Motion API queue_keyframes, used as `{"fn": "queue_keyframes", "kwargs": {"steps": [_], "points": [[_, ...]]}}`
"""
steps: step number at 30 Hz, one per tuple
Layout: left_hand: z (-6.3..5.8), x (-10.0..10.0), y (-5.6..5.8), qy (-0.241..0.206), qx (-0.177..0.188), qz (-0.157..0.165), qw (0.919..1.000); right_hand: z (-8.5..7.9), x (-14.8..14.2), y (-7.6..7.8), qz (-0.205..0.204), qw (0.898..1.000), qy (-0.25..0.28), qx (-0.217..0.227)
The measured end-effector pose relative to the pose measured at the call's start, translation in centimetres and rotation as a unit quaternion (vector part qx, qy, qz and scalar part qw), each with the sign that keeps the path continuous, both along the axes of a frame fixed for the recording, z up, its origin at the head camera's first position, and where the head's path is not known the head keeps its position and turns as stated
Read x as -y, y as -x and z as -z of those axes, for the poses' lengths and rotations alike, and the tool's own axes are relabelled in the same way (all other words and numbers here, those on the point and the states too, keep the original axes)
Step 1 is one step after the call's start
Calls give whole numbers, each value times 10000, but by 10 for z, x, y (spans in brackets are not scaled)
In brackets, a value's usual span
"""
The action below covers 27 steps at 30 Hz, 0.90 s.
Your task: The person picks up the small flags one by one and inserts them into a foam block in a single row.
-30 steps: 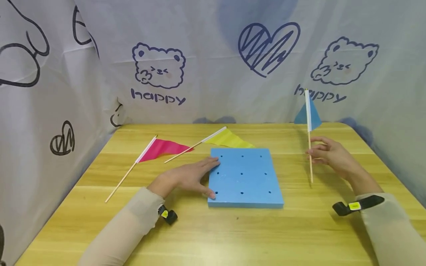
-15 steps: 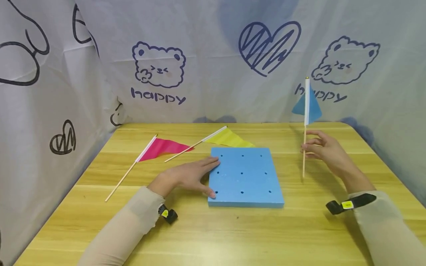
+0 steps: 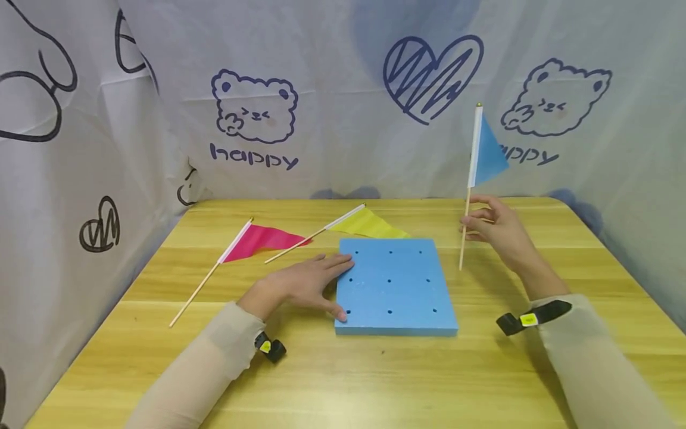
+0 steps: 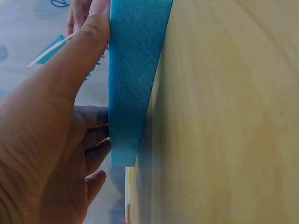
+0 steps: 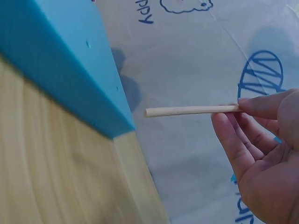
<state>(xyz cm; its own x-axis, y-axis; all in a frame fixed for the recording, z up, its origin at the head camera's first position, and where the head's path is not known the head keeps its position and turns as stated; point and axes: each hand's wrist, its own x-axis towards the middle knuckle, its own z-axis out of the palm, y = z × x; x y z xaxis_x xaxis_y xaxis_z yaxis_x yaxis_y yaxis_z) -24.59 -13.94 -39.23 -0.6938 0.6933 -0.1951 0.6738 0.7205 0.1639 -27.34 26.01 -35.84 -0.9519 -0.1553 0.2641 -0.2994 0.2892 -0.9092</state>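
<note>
Light-blue foam-like square board point(image 3: 408, 296): nine small holes, three by three; lying flat on wooden tabletop point(image 3: 407, 381) | blue triangular flag point(image 3: 488, 156): white sleeve, gold tip, thin wooden stick; pinched by stick, near upright, top tilted slightly right, lower end apart from board's right side

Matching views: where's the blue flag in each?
Head: blue flag right of centre, in the right hand.
Left wrist: its cloth is at upper left, small.
Right wrist: its stick is mid-picture; cloth mostly hidden.
Shared landmark: blue board, visible in all three.
</note>
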Motion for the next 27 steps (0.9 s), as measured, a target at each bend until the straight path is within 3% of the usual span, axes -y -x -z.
{"fn": "queue_keyframes", "kwargs": {"steps": [11, 27], "points": [[2, 0, 0, -76, 59, -84, 9999, -4, 32, 15, 16, 9991, 424, -84], [7, 3, 0, -90, 142, -147, 9997, 15, 63, 28, 410, 9965, -40, -722]]}}
